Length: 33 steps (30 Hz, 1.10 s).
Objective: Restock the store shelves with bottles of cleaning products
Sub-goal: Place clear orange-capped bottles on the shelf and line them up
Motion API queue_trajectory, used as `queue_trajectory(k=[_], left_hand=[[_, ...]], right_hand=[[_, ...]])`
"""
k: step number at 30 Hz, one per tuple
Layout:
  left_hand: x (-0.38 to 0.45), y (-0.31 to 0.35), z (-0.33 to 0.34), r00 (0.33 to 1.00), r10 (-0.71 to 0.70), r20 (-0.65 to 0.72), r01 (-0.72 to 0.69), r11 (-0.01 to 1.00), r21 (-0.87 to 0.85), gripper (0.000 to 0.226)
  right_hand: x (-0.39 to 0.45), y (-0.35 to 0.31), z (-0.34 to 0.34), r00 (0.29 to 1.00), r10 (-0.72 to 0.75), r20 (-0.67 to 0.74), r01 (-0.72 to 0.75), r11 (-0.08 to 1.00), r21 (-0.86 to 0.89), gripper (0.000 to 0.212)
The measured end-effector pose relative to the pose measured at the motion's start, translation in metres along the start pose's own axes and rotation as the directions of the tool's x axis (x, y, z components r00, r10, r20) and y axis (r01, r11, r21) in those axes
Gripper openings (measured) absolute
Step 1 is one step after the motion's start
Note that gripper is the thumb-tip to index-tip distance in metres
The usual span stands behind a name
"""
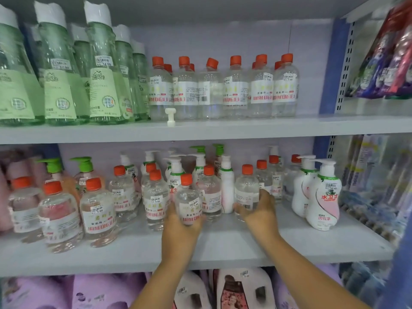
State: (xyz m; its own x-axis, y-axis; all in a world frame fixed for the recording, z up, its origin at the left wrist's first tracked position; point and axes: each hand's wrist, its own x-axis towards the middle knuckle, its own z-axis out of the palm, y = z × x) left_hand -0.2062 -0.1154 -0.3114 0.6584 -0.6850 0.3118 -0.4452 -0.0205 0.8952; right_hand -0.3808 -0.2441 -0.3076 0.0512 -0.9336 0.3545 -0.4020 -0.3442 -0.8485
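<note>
On the middle shelf (223, 248) stand several clear bottles with orange caps. My left hand (180, 228) grips one of them, a clear orange-capped bottle (188, 197), from below and holds it just off the shelf in front of the others. My right hand (259, 211) wraps around a second clear orange-capped bottle (246, 188) that stands on the shelf further right. A row of the same bottles (223, 90) lines the upper shelf (245, 128).
Tall green bottles (62, 74) fill the upper shelf's left. White pump bottles (321, 192) stand at the middle shelf's right, green-pump bottles (82, 172) at back left. A small white part (170, 117) sits on the upper shelf. Purple and white refill packs (243, 291) lie below.
</note>
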Motion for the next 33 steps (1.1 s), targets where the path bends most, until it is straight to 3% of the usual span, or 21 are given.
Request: queue_trajectory(k=[6, 12, 18, 27, 33], left_hand=[[-0.004, 0.001, -0.005, 0.998, -0.032, 0.056, 0.036, 0.996, -0.082, 0.055], [-0.006, 0.009, -0.008, 0.991, -0.007, 0.131, 0.019, 0.995, -0.096, 0.050], [-0.021, 0.027, -0.012, 0.986, -0.001, 0.164, 0.023, 0.991, -0.134, 0.060], [-0.083, 0.080, -0.017, 0.972, 0.112, 0.209, -0.082, 0.986, -0.144, 0.057], [-0.135, 0.152, -0.028, 0.948, 0.232, 0.218, -0.178, 0.954, -0.240, 0.045]], right_hand=[[0.001, 0.003, -0.016, 0.998, 0.023, 0.063, -0.027, 0.997, 0.066, 0.058], [-0.011, -0.007, -0.035, 0.986, 0.012, 0.168, -0.034, 0.991, 0.131, 0.065], [-0.028, -0.021, -0.046, 0.979, 0.007, 0.205, -0.042, 0.985, 0.167, 0.035], [-0.076, -0.034, -0.120, 0.945, -0.110, 0.308, 0.020, 0.959, 0.282, 0.059], [-0.100, -0.069, -0.190, 0.922, -0.238, 0.306, 0.116, 0.922, 0.368, 0.053]])
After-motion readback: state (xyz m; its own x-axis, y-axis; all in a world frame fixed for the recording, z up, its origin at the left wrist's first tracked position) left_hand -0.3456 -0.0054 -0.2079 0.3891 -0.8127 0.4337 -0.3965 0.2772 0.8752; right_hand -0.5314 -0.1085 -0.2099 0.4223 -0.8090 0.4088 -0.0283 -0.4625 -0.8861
